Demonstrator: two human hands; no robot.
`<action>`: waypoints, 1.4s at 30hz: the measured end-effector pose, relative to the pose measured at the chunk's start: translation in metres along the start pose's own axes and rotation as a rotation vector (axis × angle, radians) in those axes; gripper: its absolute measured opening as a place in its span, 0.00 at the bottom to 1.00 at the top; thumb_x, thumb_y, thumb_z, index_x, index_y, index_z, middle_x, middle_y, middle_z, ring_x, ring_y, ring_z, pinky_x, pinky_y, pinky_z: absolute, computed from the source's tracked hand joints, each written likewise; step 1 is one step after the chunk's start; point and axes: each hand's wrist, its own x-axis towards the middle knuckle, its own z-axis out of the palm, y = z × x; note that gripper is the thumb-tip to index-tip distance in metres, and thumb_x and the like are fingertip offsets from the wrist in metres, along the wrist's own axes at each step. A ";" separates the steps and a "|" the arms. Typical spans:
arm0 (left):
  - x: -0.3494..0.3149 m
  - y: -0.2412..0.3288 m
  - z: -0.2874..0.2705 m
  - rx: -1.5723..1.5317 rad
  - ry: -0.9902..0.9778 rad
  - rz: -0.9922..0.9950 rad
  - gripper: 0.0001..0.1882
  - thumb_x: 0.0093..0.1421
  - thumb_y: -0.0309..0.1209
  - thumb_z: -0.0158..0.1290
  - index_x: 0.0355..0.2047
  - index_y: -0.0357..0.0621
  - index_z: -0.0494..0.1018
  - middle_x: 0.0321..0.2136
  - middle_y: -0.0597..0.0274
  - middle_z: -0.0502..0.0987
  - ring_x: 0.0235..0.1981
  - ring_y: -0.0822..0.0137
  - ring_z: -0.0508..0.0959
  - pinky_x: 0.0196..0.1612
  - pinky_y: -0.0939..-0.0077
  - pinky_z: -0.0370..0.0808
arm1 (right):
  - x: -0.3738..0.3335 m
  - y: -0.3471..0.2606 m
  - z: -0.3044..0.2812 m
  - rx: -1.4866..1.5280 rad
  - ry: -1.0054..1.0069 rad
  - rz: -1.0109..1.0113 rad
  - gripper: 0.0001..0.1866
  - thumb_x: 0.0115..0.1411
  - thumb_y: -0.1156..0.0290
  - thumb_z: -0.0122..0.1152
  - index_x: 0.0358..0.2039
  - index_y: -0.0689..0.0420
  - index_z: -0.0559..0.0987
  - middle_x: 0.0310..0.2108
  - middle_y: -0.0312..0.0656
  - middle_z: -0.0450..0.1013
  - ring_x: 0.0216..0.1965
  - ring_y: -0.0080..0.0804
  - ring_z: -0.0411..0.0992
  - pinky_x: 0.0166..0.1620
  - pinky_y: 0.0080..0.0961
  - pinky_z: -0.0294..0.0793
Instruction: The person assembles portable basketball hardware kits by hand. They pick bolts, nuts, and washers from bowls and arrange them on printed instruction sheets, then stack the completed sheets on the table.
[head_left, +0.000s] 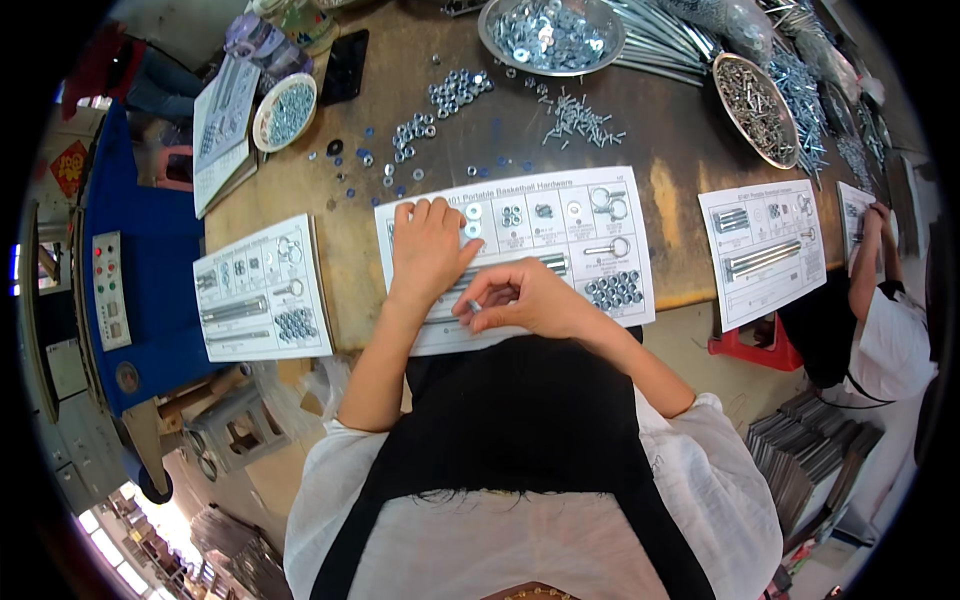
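With your left hand [428, 250] flat on the sheet [515, 255] and your right hand [520, 298] pinching a small nut [475, 306], a loosened pinch could drop it off the desk [680, 160] edge just below.

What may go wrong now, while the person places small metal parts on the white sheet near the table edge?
1. The right hand pinches a small metal piece close to the table edge; if it slips, it may fall to the floor.
2. The left hand presses the parts sheet, which overhangs the edge; a shift could scatter the nuts and washers on it.
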 end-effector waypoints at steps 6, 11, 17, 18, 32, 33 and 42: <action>-0.029 0.008 -0.005 -0.020 0.046 0.006 0.04 0.54 0.34 0.62 0.29 0.52 0.82 0.30 0.68 0.72 0.36 0.65 0.73 0.48 0.63 0.63 | -0.004 0.011 -0.004 0.057 0.016 0.047 0.10 0.56 0.74 0.73 0.39 0.60 0.84 0.32 0.35 0.81 0.34 0.16 0.77 0.41 0.15 0.75; -0.031 0.008 0.002 -0.073 0.119 -0.003 0.05 0.55 0.33 0.61 0.32 0.54 0.84 0.29 0.70 0.72 0.35 0.67 0.73 0.47 0.64 0.64 | 0.004 0.014 -0.002 0.024 -0.033 0.095 0.09 0.56 0.76 0.72 0.38 0.60 0.84 0.34 0.35 0.81 0.34 0.15 0.76 0.42 0.14 0.75; -0.026 0.002 -0.012 -0.176 0.171 -0.038 0.05 0.54 0.30 0.62 0.33 0.53 0.83 0.30 0.69 0.73 0.35 0.66 0.75 0.46 0.65 0.64 | 0.025 -0.011 -0.051 -0.412 -0.026 0.100 0.11 0.59 0.68 0.71 0.41 0.60 0.85 0.37 0.35 0.82 0.33 0.18 0.77 0.43 0.20 0.76; -0.027 0.001 -0.013 -0.196 0.204 -0.059 0.05 0.54 0.30 0.62 0.32 0.52 0.83 0.31 0.69 0.74 0.35 0.66 0.75 0.45 0.65 0.64 | 0.032 -0.021 -0.068 -0.566 0.024 0.093 0.12 0.60 0.67 0.70 0.41 0.60 0.85 0.38 0.36 0.82 0.33 0.19 0.77 0.44 0.21 0.76; -0.150 -0.017 -0.038 -0.188 -0.193 -0.944 0.10 0.68 0.34 0.51 0.45 0.42 0.73 0.35 0.55 0.76 0.34 0.52 0.76 0.39 0.60 0.74 | -0.077 0.015 -0.147 -0.829 1.077 -0.062 0.20 0.68 0.68 0.53 0.59 0.58 0.73 0.57 0.51 0.72 0.54 0.41 0.75 0.56 0.33 0.73; -0.163 -0.011 -0.042 -0.223 -0.314 -1.025 0.12 0.69 0.34 0.50 0.48 0.42 0.73 0.34 0.54 0.76 0.33 0.53 0.76 0.39 0.61 0.74 | -0.088 0.028 -0.141 -0.839 1.080 -0.030 0.20 0.69 0.68 0.53 0.59 0.59 0.73 0.58 0.51 0.72 0.55 0.41 0.74 0.57 0.33 0.72; -0.190 0.027 -0.013 -1.028 0.214 -1.073 0.25 0.67 0.18 0.46 0.65 0.33 0.61 0.52 0.52 0.70 0.39 0.71 0.76 0.47 0.75 0.77 | -0.087 0.037 -0.165 -0.778 0.986 0.290 0.16 0.67 0.63 0.52 0.47 0.60 0.81 0.39 0.53 0.80 0.41 0.48 0.79 0.46 0.35 0.76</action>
